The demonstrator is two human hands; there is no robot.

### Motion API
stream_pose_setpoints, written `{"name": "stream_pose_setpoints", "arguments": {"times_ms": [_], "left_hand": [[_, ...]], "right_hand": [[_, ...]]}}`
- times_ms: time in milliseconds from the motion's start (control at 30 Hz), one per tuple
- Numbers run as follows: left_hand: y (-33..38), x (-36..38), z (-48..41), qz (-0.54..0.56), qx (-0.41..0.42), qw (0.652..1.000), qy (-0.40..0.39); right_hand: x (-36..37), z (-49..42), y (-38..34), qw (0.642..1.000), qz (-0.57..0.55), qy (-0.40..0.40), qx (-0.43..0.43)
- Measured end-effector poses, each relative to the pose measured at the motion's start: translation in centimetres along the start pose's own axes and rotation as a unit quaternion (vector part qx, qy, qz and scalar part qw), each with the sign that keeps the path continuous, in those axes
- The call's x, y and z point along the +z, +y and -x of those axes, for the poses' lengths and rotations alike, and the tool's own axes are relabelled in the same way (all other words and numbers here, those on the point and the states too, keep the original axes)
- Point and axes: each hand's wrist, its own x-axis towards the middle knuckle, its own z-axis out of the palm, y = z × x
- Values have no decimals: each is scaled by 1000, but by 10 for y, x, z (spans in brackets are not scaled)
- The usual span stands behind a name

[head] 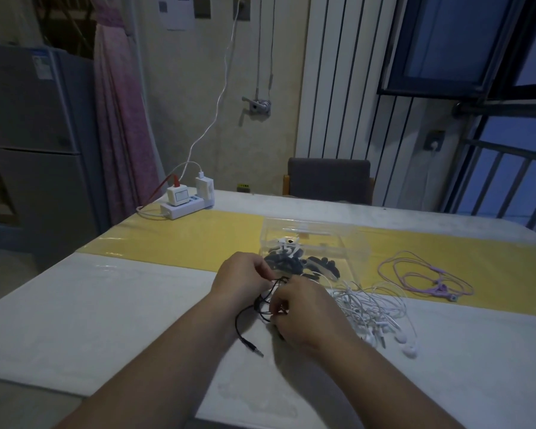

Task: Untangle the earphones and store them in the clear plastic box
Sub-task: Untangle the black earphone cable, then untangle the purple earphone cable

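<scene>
Black earphones [245, 317] lie looped on the table between my hands, their jack plug pointing toward me. My left hand [242, 280] pinches the black cable near its top. My right hand [300, 311] grips the same cable lower down, fingers curled over it. A tangle of white earphones [375, 311] lies just right of my right hand. Behind both hands stands the clear plastic box [353, 243] with dark and white items inside. Pink earphones [424, 277] lie coiled to the right of the box.
A white power strip [183, 207] with chargers and cables sits at the table's far left corner. A chair back [328, 178] stands behind the far edge. A yellow runner [174, 239] crosses the table. A fridge stands at left.
</scene>
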Motion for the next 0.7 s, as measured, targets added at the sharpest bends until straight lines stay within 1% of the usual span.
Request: {"name": "stream_pose_setpoints", "arguments": {"times_ms": [100,200,267,367,467,567,700], "left_hand": [[-2,-5,-2,4,6,1000,23],[-1,-10,-3,42,3,998,52],[1,-13,-3,50,11,996,69],[11,-16,-1,36,43,995,86],[23,-14,4,27,78,993,80],[36,-11,8,7,116,991,71],[51,2,10,21,147,989,28]], "right_hand": [[-7,0,3,999,-32,38,1],[-16,0,7,994,-73,82,11],[-19,-2,9,990,-103,93,23],[-20,-5,13,986,-119,109,39],[-23,-5,18,982,-131,125,53],[-32,-5,28,975,-137,162,71],[-48,0,52,964,-145,196,110]]}}
